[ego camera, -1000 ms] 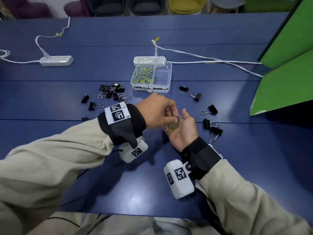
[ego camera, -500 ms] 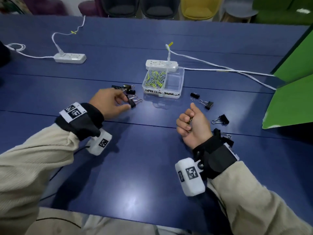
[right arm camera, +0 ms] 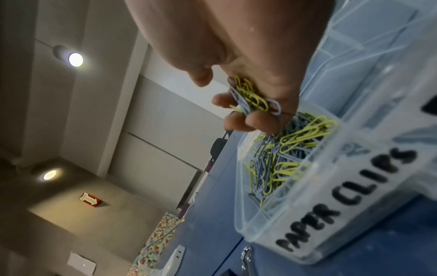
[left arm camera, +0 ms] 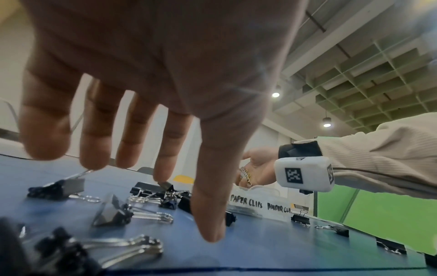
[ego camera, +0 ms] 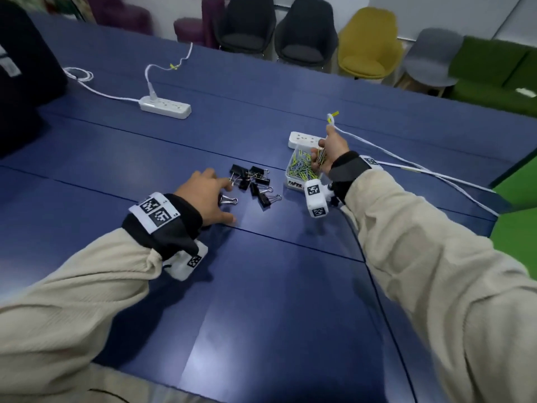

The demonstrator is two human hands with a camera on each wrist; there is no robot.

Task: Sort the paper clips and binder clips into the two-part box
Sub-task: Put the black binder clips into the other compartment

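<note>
The clear two-part box [ego camera: 294, 181] [right arm camera: 307, 214] stands on the blue table; its "PAPER CLIPS" half holds yellow and grey paper clips [ego camera: 300, 169] [right arm camera: 283, 155]. My right hand [ego camera: 329, 154] [right arm camera: 250, 104] hovers tilted over that half, fingers curled round a bunch of paper clips [right arm camera: 254, 99] [left arm camera: 244, 175]. My left hand [ego camera: 207, 196] [left arm camera: 165, 149] is spread with straight fingers, fingertips among the black binder clips [ego camera: 252, 181] [left arm camera: 113, 211] left of the box. It holds nothing. The box's other half [right arm camera: 369, 48] looks empty.
One white power strip [ego camera: 303, 139] with its cable lies just behind the box, another power strip [ego camera: 165, 106] at the far left. More binder clips [left arm camera: 331, 226] lie right of the box. A green board [ego camera: 517, 222] stands at the right edge. Chairs line the far side.
My right hand has carried its bunch of paper clips from near the table's middle up over the box's paper-clip half. My left hand has stayed at the binder clip pile, fingers spread.
</note>
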